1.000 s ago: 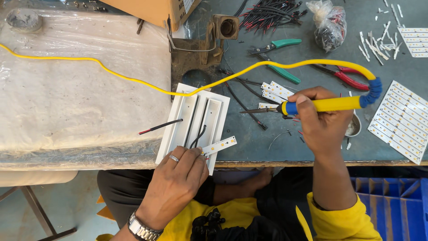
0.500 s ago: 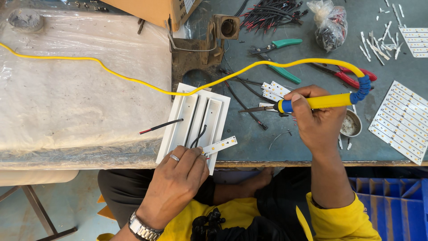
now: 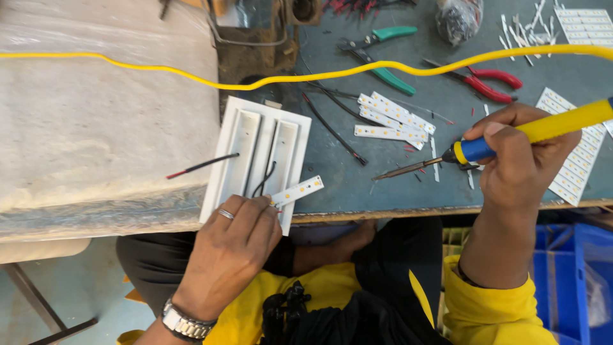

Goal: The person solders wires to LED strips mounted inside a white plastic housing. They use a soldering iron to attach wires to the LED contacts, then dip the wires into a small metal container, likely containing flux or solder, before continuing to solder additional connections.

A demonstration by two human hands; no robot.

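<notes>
My left hand (image 3: 231,246) pinches a short white LED strip (image 3: 295,190) against the near end of a white channelled housing (image 3: 257,160) at the bench edge. Black wires (image 3: 263,182) run along the housing's grooves, and a red-tipped black wire (image 3: 203,165) sticks out to its left. My right hand (image 3: 520,163) grips a soldering iron with a yellow and blue handle (image 3: 543,130). Its tip (image 3: 386,174) points left, hanging over the bench to the right of the strip and apart from it. The iron's yellow cord (image 3: 306,75) loops across the bench.
Loose LED strips (image 3: 393,118) lie mid-bench, with more strips (image 3: 575,163) under my right hand. Green-handled pliers (image 3: 383,54) and red-handled cutters (image 3: 488,83) rest at the back. A plastic-covered slab (image 3: 96,121) fills the left. A blue crate (image 3: 578,281) stands below right.
My right hand brought the soldering iron nearer to me and lowered its tip toward the bench. The view has closed in on the bench. My left hand stays on the strip.
</notes>
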